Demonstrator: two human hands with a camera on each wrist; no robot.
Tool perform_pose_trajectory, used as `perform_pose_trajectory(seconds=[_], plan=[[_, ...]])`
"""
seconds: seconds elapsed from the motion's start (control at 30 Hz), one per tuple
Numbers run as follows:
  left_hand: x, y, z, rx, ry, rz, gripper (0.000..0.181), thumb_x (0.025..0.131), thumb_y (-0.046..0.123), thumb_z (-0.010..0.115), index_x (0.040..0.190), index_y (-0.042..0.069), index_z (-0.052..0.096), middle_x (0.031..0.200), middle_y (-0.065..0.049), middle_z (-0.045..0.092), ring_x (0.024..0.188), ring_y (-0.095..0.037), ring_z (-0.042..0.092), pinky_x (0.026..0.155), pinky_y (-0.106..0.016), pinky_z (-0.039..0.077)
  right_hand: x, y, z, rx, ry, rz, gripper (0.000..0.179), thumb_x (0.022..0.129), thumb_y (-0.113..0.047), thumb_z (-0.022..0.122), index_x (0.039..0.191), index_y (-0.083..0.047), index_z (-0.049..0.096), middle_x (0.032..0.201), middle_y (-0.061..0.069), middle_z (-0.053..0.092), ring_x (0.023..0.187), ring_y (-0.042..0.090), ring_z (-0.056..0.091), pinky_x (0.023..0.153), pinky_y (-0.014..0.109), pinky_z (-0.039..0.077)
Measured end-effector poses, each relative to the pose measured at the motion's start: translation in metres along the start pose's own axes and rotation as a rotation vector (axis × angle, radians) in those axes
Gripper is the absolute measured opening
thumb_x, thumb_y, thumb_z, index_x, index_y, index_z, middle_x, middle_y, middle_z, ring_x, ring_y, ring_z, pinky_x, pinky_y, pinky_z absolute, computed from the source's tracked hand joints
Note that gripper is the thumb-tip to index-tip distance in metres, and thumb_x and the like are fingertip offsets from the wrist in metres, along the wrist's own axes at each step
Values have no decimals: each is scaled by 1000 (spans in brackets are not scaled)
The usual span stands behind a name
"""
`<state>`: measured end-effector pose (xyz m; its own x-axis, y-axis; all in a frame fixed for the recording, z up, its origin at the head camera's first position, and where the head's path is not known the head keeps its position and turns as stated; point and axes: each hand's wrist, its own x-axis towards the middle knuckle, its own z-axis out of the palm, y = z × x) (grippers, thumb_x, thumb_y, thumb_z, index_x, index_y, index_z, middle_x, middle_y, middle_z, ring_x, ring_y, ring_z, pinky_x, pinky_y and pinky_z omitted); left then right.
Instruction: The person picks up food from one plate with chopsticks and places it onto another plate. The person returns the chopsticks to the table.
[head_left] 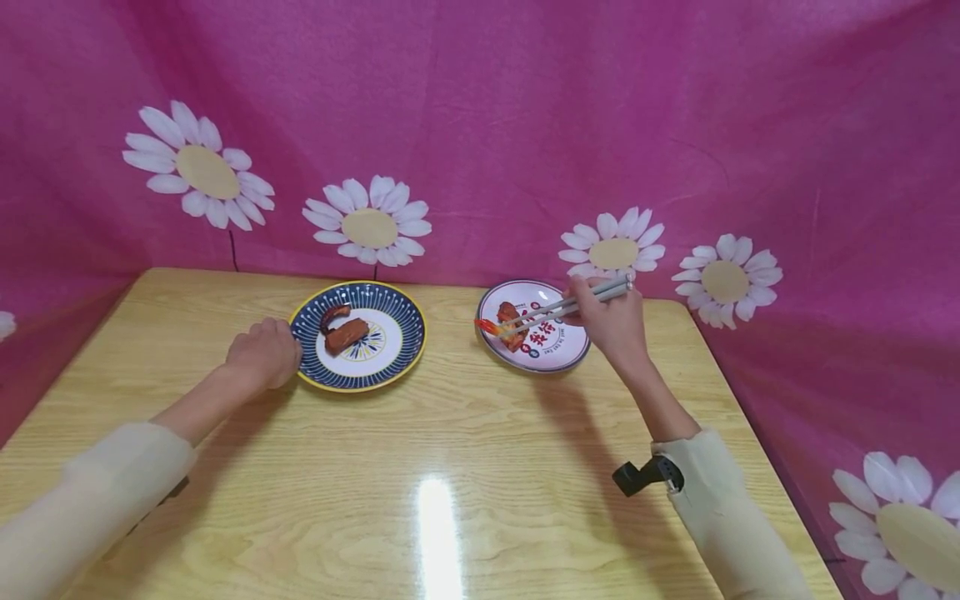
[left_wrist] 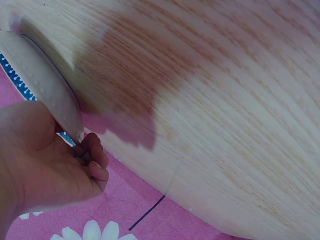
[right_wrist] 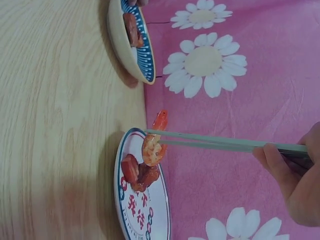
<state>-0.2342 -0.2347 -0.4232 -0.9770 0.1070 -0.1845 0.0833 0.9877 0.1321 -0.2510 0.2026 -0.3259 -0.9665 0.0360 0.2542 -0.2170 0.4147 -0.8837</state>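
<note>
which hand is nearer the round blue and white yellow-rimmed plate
Left. The left hand grips the blue plate by its left edge; the right hand is well to the right, holding slim grey chopsticks over a round, red-lettered white plate.

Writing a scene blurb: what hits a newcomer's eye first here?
Likely the magenta backdrop with big white daisies, behind the table. Next, the shrimp in the chopsticks, held by the right hand over the left side of the white plate. Then the left hand gripping the left rim of the blue-patterned plate.
</note>
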Motion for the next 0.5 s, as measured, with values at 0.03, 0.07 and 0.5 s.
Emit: perform_pose_trajectory(seconds=[0.03,0.07,0.5], plan=[[0,0,0,2,-1,1,43,101,16,36,111,-25,40,101,-35,45,102,-51,50,87,-61,45,0,3,-1,-7,0,-2,38,101,-19,57,94,16,69,87,29,70,62,7,70,60,29,58],[-1,0,0,4,-2,3,43,101,16,36,110,-25,40,101,-35,45,102,-51,50,86,-61,45,0,6,-2,-16,2,-5,39,101,-21,58,94,15,70,86,27,70,62,7,70,59,29,58],[0,-1,1,-3,23,2,40,100,16,38,105,-23,42,96,-33,46,97,-49,51,84,-60,46,0,21,-11,-52,14,-53,40,101,-23,59,87,13,70,78,23,70,60,7,69,58,28,57]])
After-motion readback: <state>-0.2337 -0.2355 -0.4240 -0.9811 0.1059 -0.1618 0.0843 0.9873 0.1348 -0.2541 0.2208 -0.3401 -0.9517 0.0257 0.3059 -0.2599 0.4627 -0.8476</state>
